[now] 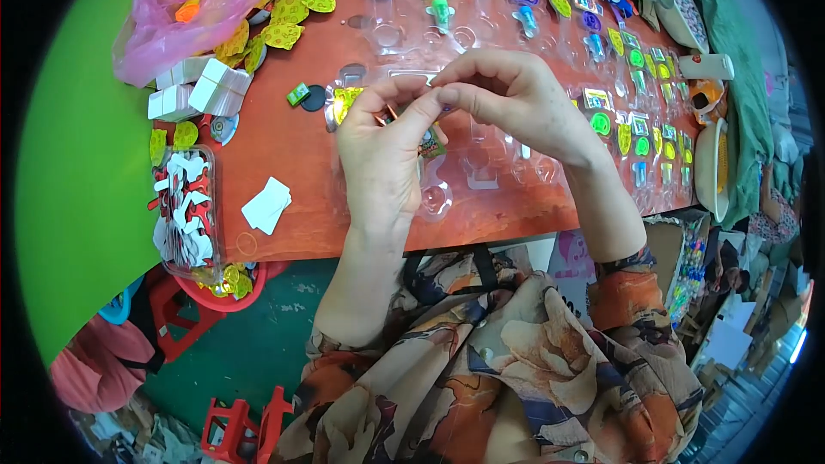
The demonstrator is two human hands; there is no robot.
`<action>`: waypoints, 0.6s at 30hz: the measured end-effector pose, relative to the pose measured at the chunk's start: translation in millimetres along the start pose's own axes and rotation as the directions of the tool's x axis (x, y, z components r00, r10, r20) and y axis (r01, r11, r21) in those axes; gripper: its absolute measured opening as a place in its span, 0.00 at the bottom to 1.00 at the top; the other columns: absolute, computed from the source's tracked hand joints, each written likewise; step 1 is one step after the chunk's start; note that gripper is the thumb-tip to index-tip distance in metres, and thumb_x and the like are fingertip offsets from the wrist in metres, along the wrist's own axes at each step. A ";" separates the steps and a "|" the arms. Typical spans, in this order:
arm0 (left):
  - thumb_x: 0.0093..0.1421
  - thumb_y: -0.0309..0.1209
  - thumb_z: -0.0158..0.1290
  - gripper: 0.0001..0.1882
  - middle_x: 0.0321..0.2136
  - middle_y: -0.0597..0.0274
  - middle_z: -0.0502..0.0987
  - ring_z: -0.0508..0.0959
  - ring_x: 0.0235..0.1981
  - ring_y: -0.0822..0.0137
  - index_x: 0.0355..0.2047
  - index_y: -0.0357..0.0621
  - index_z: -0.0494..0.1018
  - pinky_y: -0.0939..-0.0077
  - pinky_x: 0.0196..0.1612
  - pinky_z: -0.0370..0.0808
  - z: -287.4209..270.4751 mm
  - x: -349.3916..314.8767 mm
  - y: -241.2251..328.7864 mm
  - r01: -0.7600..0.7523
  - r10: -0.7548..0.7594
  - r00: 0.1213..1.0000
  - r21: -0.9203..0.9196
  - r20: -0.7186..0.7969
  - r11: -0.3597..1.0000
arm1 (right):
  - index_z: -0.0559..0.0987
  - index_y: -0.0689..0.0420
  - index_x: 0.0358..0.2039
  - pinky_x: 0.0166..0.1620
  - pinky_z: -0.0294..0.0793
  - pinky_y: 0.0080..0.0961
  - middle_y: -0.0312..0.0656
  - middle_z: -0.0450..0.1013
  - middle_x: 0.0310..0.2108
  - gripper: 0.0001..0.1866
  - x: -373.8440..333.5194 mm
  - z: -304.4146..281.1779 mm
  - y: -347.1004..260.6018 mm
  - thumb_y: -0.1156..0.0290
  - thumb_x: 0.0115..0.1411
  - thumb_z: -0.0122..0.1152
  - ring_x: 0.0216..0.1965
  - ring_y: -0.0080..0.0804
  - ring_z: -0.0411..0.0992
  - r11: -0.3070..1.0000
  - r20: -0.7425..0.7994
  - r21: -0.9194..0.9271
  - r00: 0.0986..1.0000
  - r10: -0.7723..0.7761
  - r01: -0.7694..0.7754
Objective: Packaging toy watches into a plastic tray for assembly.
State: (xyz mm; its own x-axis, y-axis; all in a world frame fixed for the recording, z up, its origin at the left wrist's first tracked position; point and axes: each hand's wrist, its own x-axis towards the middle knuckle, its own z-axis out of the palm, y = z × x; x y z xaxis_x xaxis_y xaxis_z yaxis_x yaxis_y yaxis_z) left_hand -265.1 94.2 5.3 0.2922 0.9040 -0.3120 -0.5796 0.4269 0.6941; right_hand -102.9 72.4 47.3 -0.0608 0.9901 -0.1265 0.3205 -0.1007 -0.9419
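Over the middle of the table, my left hand (378,146) and my right hand (520,103) meet at the fingertips. Both are closed in a pinch, and the small thing between them is mostly covered by the fingers. Below my left fingers shows a small colourful printed piece (431,143); whether it is held or lies in the tray beneath, I cannot tell. Clear plastic blister trays (477,163) spread under my hands. A yellow foil piece (345,103) is beside my left hand. Farther left are a small green box (298,94) and a dark round disc (314,98).
Filled blister trays (437,0) line the far side and right. At left are a pink plastic bag (202,9), white card stacks (219,88), loose white cards (267,205) and a clear box (212,206) of red and white cutouts. Red stools (236,430) stand below.
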 end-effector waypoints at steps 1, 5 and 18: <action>0.58 0.20 0.61 0.08 0.31 0.63 0.78 0.77 0.27 0.73 0.38 0.36 0.76 0.81 0.25 0.74 -3.5 -0.8 -0.5 0.004 -0.004 1.000 0.003 0.004 1.000 | 0.82 0.61 0.43 0.32 0.69 0.13 0.29 0.76 0.30 0.09 -3.1 -2.8 2.8 0.71 0.64 0.63 0.31 0.11 0.70 1.000 -0.006 0.002 1.000 0.001 -0.001; 0.63 0.26 0.58 0.10 0.37 0.57 0.81 0.81 0.32 0.68 0.44 0.40 0.74 0.79 0.27 0.76 -13.6 -12.9 10.0 0.082 -0.079 0.995 0.045 -0.068 0.996 | 0.82 0.60 0.44 0.30 0.68 0.12 0.29 0.77 0.31 0.10 -22.3 -18.1 15.7 0.69 0.65 0.62 0.27 0.11 0.69 0.987 -0.156 0.077 0.976 0.152 -0.142; 0.62 0.21 0.47 0.12 0.41 0.53 0.76 0.78 0.40 0.64 0.46 0.32 0.72 0.74 0.36 0.75 -55.6 -65.4 24.8 0.199 -0.193 0.980 -0.161 0.051 0.967 | 0.75 0.63 0.50 0.31 0.75 0.19 0.38 0.76 0.36 0.15 -56.1 1.1 33.0 0.75 0.63 0.60 0.31 0.22 0.77 0.992 -0.409 0.108 0.906 0.108 -0.070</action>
State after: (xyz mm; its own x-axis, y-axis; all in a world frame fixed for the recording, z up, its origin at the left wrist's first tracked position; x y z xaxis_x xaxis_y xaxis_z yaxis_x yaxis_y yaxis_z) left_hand -341.0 46.9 6.9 0.4369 0.8025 -0.4064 -0.6251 0.5957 0.5044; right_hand -90.0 13.4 23.0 0.3661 0.9262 -0.0896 0.2204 -0.1798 -0.9587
